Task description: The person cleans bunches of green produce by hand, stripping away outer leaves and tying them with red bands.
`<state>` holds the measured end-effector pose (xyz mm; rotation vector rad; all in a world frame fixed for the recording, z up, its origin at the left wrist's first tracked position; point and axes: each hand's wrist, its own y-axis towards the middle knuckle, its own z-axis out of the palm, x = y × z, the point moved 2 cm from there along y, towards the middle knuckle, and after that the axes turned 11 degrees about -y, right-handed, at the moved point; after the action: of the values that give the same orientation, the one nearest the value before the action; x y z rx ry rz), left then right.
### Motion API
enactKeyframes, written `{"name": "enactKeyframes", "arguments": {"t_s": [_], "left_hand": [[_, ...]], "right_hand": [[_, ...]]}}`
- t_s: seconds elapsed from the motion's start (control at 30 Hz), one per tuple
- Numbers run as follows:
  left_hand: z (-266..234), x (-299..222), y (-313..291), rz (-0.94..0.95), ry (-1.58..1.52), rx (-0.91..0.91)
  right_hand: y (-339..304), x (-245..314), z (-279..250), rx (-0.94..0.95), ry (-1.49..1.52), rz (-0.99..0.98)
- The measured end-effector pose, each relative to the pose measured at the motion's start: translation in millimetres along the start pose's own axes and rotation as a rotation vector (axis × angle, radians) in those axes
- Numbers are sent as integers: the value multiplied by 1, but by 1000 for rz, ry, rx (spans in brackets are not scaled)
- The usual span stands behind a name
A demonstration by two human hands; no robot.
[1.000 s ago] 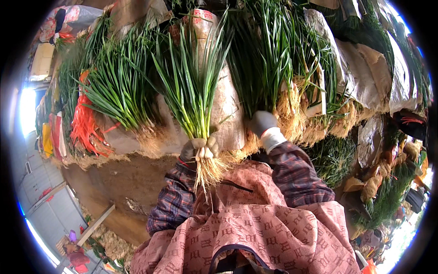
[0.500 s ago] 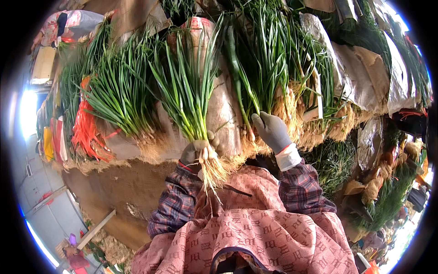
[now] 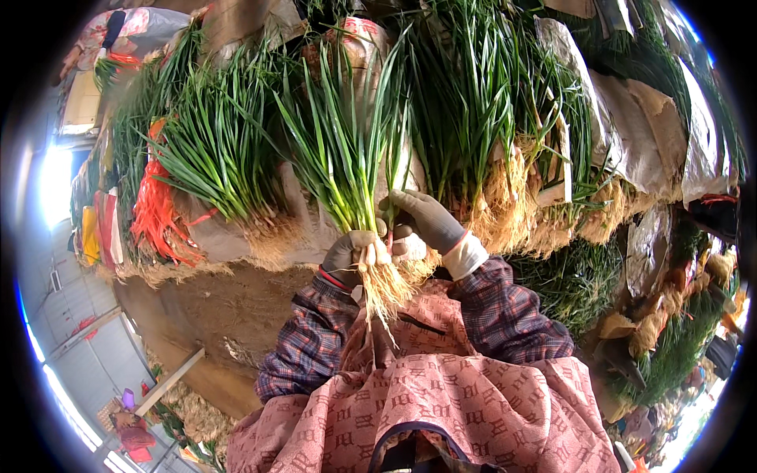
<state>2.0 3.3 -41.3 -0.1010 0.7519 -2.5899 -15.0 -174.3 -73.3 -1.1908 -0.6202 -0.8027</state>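
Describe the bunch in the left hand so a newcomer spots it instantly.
Start at the pink patterned apron across the bottom centre. Just above it, the gloved left hand holds a green leafy bunch, leaves fanning up and away. Unlike the leafy piles on either side, it is held, with its straw-coloured roots hanging over the apron.

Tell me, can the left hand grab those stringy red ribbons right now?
Probably not right away: the left hand is gripping a bunch of green stalks, and another leafy pile lies between it and the red ribbons.
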Motion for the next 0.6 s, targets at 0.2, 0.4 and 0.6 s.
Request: {"name": "enactKeyframes", "arguments": {"t_s": [0.2, 0.4, 0.6], "left_hand": [[4, 5, -2, 0, -91, 27], [9, 2, -3, -88, -229, 193], [-2, -1, -6, -125, -267, 306]], "right_hand": [[8, -1, -10, -232, 383, 47], [27, -4, -3, 333, 701, 24], [42, 11, 26, 749, 1048, -318]]}}
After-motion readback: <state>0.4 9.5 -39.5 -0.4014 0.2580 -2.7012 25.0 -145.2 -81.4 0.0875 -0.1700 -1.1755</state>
